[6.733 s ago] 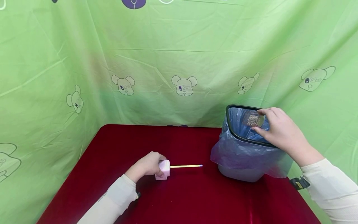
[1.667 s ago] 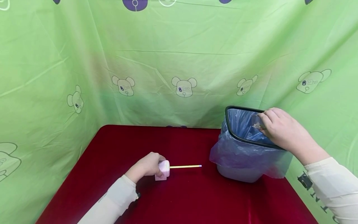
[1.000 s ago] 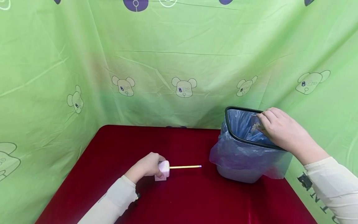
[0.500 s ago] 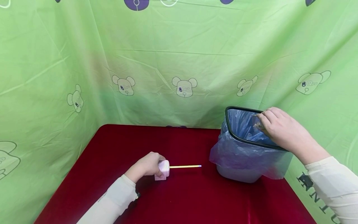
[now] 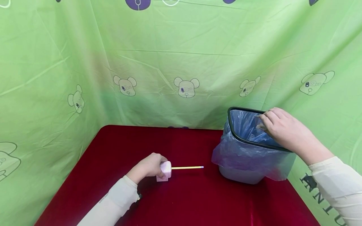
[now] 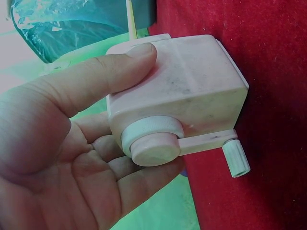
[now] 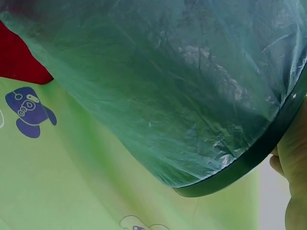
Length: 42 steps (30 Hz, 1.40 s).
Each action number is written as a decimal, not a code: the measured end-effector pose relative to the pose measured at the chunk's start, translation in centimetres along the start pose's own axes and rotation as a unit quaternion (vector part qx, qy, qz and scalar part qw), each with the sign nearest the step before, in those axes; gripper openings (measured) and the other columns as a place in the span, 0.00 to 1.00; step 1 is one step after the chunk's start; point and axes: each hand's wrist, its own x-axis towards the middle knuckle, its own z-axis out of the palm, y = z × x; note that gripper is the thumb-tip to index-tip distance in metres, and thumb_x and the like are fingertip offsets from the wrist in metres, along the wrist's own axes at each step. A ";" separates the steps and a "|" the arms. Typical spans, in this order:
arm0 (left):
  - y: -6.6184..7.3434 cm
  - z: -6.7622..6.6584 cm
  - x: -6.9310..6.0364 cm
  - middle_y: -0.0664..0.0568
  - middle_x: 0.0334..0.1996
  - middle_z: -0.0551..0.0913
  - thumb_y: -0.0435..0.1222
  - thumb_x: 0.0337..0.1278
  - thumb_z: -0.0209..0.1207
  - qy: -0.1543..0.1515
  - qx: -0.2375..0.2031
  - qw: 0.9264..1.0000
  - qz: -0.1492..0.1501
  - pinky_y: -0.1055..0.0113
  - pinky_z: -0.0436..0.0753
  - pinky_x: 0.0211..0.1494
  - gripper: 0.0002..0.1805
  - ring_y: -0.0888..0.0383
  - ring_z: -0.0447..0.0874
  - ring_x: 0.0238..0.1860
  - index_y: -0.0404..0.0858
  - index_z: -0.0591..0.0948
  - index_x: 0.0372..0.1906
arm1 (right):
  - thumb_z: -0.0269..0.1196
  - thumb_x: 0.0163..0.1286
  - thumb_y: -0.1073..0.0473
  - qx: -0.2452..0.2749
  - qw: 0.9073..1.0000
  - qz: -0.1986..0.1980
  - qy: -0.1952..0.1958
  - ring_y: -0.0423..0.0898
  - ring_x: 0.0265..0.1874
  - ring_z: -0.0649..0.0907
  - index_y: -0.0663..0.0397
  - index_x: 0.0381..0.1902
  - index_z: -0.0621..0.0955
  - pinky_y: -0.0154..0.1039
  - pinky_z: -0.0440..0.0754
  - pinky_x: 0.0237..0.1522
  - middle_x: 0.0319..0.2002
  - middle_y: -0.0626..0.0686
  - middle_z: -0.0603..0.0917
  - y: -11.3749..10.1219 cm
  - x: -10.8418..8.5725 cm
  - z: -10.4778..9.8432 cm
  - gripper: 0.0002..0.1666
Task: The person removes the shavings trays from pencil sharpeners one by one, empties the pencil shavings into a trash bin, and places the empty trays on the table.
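Observation:
My left hand (image 5: 151, 164) grips a pink crank pencil sharpener (image 5: 167, 169) on the red table. In the left wrist view the thumb lies on top of its body, and the crank handle (image 6: 236, 158) sticks out on the near side. A yellow pencil (image 5: 186, 168) juts from the sharpener's far end, pointing right. Over the open bin, my right hand (image 5: 287, 133) pinches a small clear tray (image 5: 257, 120) with some light-coloured shavings in it. The tray is tilted downward and mostly hidden behind the fingers. Only a strip of this hand shows in the right wrist view.
A trash bin (image 5: 240, 174) stands at the table's right side, with a black rim (image 5: 232, 125) and a blue plastic bag (image 5: 243, 158) folded over its outside. A green printed curtain (image 5: 152, 62) hangs behind and along both sides of the red table (image 5: 192, 201).
Since the oldest frame, my right hand has turned over and tipped the clear tray down into the bin; fewer shavings show in it. The left hand, sharpener and pencil have stayed put.

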 end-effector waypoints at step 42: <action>0.2 -0.1 -0.1 0.50 0.42 0.87 0.33 0.35 0.81 0.000 -0.011 1.000 -0.010 0.61 0.82 0.38 0.32 0.58 0.79 0.34 0.34 0.86 0.54 | 0.40 0.68 0.70 -0.003 0.999 -0.012 -0.049 0.68 0.46 0.77 0.78 0.50 0.77 0.60 0.75 0.58 0.43 0.71 0.79 0.1 0.5 -0.4 0.23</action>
